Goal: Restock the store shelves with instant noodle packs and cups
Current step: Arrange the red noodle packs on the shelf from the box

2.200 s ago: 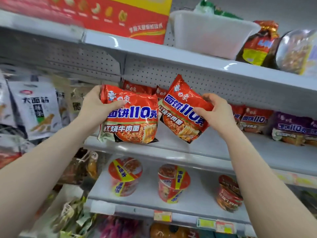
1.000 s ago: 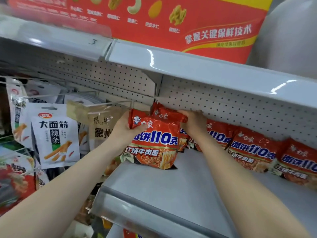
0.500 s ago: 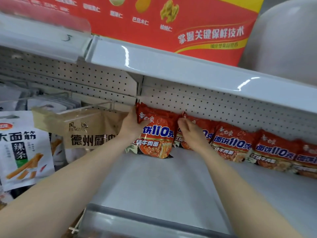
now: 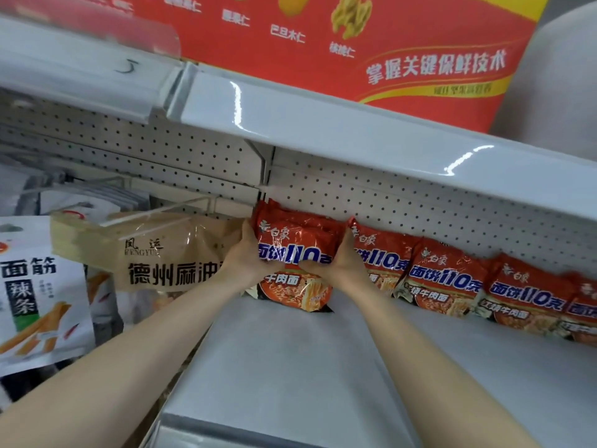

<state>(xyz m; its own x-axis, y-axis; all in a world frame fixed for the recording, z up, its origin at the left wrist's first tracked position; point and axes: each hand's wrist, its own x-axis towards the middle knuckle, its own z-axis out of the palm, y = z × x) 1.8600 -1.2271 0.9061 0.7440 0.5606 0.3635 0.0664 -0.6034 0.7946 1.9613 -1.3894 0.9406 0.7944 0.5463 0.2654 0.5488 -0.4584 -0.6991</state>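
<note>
White shelf (image 4: 290, 367), red noodle packs (image 4: 445, 279)

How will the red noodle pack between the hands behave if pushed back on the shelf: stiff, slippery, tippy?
Probably soft outside: the red noodle pack shows wrinkled glossy film where left hand and right hand grip it. It likely slides easily on the smooth white shelf. Standing on edge, it may tip unless leaned like the neighbouring packs.

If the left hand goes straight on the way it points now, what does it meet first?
Probably the perforated back panel, just behind the noodle pack that the left hand holds. Depth there is unclear, so I cannot tell how near the panel is.
</note>
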